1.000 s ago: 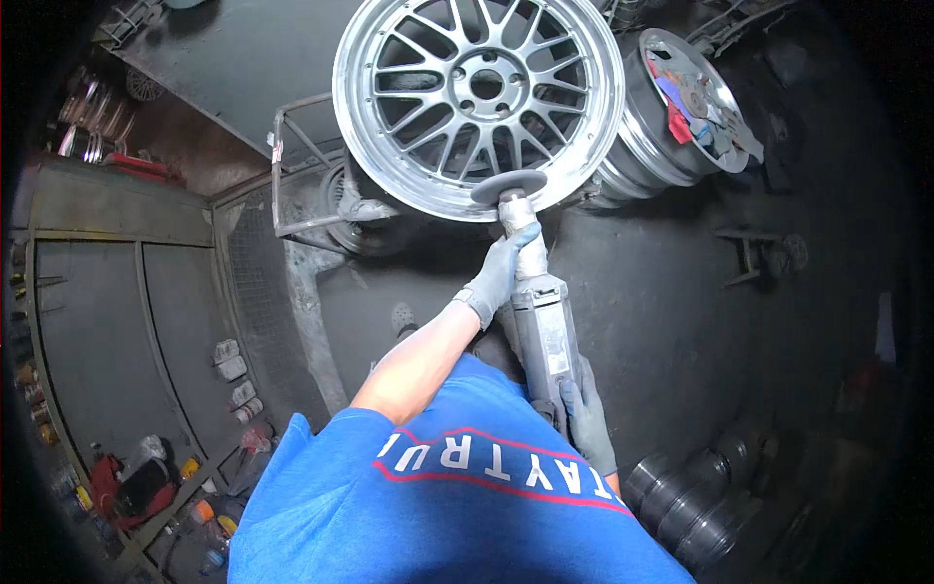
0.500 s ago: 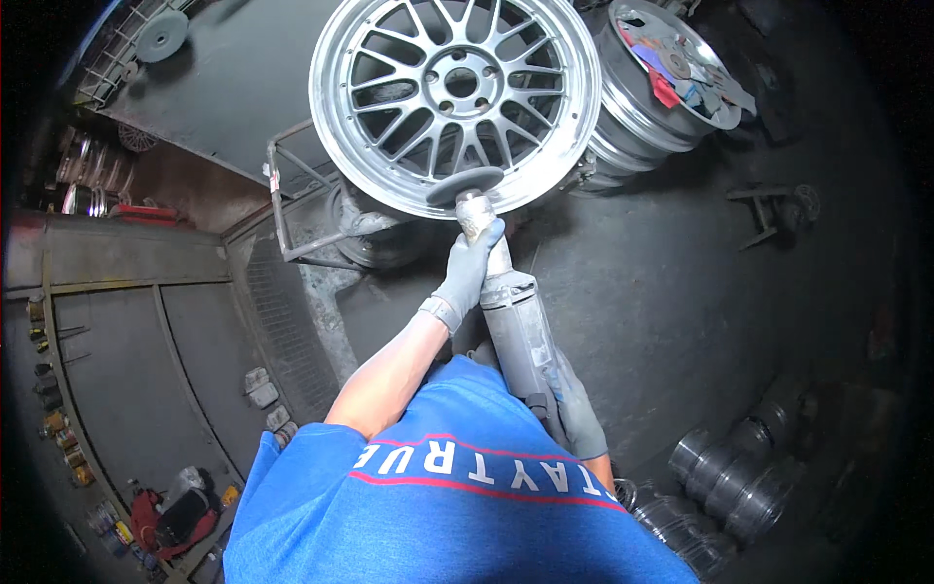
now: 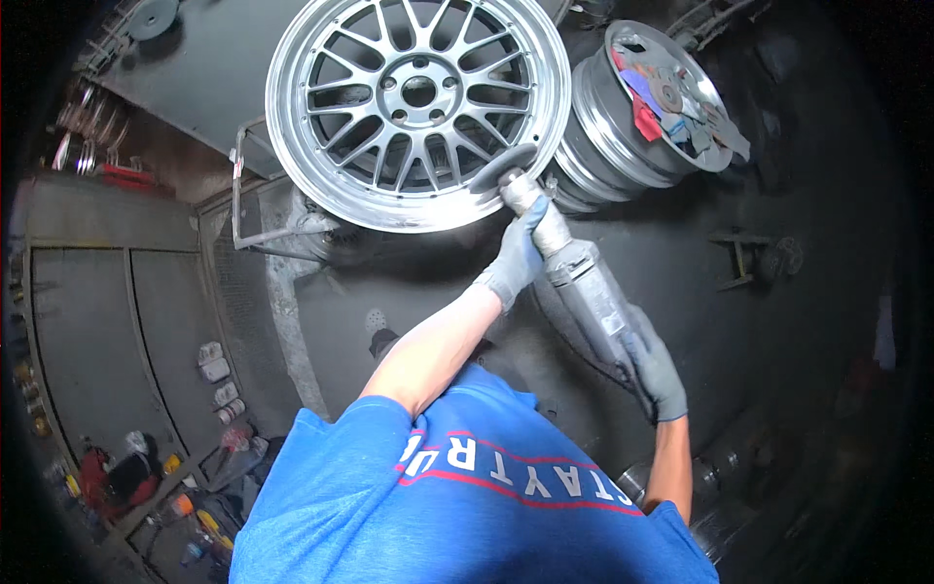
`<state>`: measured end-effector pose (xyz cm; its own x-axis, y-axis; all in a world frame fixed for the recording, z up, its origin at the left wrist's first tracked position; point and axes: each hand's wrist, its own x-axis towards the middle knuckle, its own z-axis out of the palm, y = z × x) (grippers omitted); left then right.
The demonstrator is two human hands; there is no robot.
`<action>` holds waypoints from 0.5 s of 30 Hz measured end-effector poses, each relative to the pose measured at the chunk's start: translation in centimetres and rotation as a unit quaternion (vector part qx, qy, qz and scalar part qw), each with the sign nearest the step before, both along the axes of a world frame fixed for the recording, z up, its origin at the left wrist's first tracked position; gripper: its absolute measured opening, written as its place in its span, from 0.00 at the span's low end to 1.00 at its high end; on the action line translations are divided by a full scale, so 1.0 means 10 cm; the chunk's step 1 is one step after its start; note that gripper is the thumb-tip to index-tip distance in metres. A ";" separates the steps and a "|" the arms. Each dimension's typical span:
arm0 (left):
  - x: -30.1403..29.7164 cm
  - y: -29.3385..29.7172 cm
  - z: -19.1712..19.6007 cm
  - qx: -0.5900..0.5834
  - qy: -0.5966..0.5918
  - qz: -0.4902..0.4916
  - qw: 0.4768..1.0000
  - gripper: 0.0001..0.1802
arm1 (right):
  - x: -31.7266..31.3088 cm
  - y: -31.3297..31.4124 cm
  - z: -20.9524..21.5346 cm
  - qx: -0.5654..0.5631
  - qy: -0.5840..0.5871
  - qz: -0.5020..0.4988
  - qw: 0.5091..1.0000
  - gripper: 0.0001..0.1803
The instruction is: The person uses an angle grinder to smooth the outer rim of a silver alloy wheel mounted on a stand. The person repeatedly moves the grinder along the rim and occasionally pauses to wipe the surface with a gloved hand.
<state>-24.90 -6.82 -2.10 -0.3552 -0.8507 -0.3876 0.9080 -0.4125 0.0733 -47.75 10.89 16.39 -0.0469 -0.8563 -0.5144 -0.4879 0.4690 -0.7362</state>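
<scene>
The person is holding a long grey grinder (image 3: 582, 282) in both gloved hands. The left hand (image 3: 516, 261) is gripping the tool's neck just behind the head, fingers closed around it. The right hand (image 3: 654, 368) is clasping the rear of the body, fingers wrapped tight. The grinder's disc (image 3: 503, 166) is touching the lower right rim of a silver multi-spoke wheel (image 3: 418, 102), which is standing tilted on a metal stand (image 3: 282, 219). A second wheel (image 3: 637, 122), just beside it on the right, is carrying loose abrasive discs (image 3: 671, 102).
</scene>
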 end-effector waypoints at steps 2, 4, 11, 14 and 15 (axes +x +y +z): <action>-0.22 -0.21 -0.03 -0.021 0.041 0.015 0.999 0.18 | -0.21 -0.29 0.17 -0.024 0.033 0.043 0.998 0.34; -0.41 -0.37 0.10 -0.021 0.079 0.027 0.996 0.18 | -0.39 -0.52 0.32 -0.033 0.025 0.062 0.997 0.35; -0.53 -0.59 0.46 -0.038 0.104 0.050 0.993 0.18 | -0.41 -0.82 0.69 -0.035 0.057 0.076 0.995 0.38; -0.50 -0.58 0.36 -0.029 0.099 0.055 0.993 0.18 | -0.31 -0.74 0.64 -0.040 0.078 0.078 0.993 0.38; -0.46 -0.56 0.29 -0.024 0.093 0.060 0.994 0.18 | -0.26 -0.68 0.59 -0.041 0.087 0.077 0.992 0.38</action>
<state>-29.53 -12.46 0.76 -0.3117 -0.9070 -0.2833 0.9501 -0.3004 -0.0836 -50.40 4.11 22.31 0.0065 -0.8986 -0.4388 -0.6720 0.3210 -0.6673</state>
